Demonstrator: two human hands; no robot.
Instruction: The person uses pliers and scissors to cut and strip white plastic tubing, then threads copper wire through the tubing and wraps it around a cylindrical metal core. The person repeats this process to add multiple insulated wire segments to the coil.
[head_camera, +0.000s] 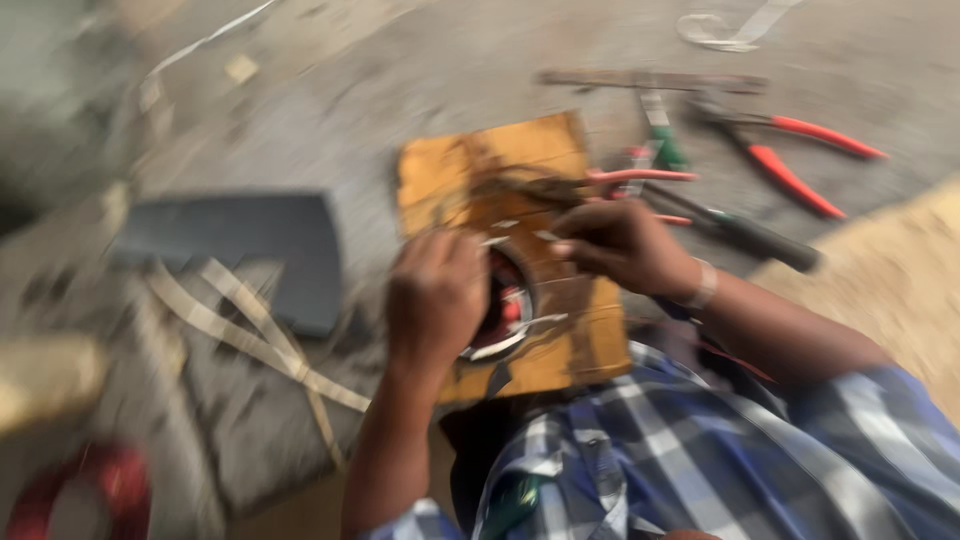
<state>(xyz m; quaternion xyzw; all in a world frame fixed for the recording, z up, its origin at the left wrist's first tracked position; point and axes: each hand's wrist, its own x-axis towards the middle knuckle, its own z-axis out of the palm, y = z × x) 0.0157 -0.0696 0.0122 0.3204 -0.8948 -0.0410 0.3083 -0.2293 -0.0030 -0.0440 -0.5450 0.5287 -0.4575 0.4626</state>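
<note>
Two hands (437, 295) work above littered grey concrete floor (420, 70).

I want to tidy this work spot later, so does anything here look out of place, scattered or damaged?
Tools lie loose on the floor: red-handled pliers and a dark-handled tool. Pale strips sprawl crossed at left. The wooden board under both hands looks stained. Blur hides finer detail.

Blue-and-white checked shirt (700, 450), short sleeves, pale wristband (703, 285)

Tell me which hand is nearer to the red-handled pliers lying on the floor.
Right. The right hand is on the board's near edge, just left of the red-handled pliers; the left hand is farther left, over the round part.
</note>
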